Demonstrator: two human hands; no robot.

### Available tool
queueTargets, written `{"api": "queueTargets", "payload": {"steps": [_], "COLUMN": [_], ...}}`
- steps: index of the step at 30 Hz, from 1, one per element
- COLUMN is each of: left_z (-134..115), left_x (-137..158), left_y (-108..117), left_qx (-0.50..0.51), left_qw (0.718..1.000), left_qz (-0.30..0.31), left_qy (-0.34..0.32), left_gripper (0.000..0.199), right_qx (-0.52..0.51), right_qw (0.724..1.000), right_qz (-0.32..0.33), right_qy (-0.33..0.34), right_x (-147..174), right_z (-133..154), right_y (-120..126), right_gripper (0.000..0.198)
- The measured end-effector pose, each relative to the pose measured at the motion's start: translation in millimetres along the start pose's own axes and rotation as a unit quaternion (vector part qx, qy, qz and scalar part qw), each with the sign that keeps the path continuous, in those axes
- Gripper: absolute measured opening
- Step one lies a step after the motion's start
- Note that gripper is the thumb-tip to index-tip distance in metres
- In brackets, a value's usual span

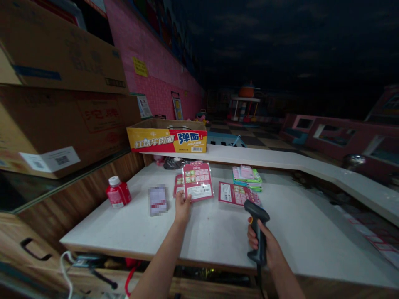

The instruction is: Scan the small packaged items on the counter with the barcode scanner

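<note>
A red and white packet with a barcode label (198, 181) is pinched at its lower left corner by my left hand (183, 205). Behind it, a similar red packet (178, 185) shows only in part. My right hand (263, 240) is wrapped round the handle of a dark grey barcode scanner (257, 228), whose cable hangs down past the table's front edge. Just beyond the scanner, more red packets (235, 194) lie on the table, a barcode label facing up. Behind those sits a stack of pink and green packets (247, 176).
On the white table (205, 236) stand a red bottle with a white cap (118, 192) and a blurred, pale flat item (158, 200). An open noodle carton (166, 139) rests on the raised back ledge (264, 157). Large cardboard boxes (71, 128) are stacked at left.
</note>
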State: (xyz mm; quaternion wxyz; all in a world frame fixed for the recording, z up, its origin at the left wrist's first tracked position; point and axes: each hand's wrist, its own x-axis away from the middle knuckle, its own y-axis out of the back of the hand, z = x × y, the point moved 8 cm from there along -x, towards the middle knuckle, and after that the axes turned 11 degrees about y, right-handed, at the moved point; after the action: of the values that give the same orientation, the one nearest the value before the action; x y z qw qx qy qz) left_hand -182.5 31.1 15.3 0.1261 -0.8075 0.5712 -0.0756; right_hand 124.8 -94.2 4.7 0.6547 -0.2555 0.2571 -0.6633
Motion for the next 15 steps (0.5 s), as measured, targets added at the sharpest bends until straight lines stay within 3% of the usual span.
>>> {"api": "queueTargets", "payload": {"steps": [3, 10, 15], "left_z": [-1, -5, -5], "left_x": [2, 1, -10], "left_y": [-5, -11, -39], "left_qx": [0.057, 0.100, 0.078], "left_qw": [0.997, 0.992, 0.993], "left_qz": [0.036, 0.016, 0.006], "left_qy": [0.027, 0.075, 0.090], "left_gripper": [0.056, 0.051, 0.043], "right_qx": [-0.058, -0.140, -0.152], "right_qw": [0.998, 0.990, 0.988], "right_qz": [-0.006, -0.029, -0.029], "right_qy": [0.014, 0.015, 0.018], "right_x": [3, 1, 0], "right_z": [2, 3, 4], "right_y": [5, 7, 7], "right_gripper": [0.036, 0.032, 0.032]}}
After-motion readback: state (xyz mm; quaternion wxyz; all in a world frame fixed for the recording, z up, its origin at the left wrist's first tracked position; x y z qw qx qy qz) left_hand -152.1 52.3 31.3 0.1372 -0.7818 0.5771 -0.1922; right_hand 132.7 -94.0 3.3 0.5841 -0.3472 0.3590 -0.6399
